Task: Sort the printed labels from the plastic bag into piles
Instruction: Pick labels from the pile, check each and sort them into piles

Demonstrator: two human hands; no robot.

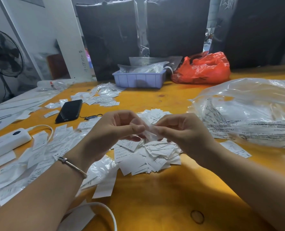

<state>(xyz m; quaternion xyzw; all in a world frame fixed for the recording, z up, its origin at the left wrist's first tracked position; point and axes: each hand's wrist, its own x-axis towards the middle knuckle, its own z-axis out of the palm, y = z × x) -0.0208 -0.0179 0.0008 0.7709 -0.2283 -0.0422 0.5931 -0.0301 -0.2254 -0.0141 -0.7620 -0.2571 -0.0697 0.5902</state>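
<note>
2 hands (pixel 115 129), 1 phone (pixel 69 110), 1 tray (pixel 139 80), 1 red bag (pixel 203 68), 1 fan (pixel 4 53)

Bare bench (pixel 163 194) open near the front edge; label piles (pixel 146 155) centre-left, clear bag (pixel 248 114) right, phone (pixel 69 110) beyond.

Soft, even indoor light, seemingly from overhead, keeps the yellow counter (pixel 155 189) bright, with faint shadows under the forearms and glare on the clear plastic bag (pixel 248 112) right of the right hand (pixel 180 129). Motion blur smears the fingertips where it meets the left hand (pixel 115 129). The wide lens bends the edges; the background beyond the hands is dim.
</note>
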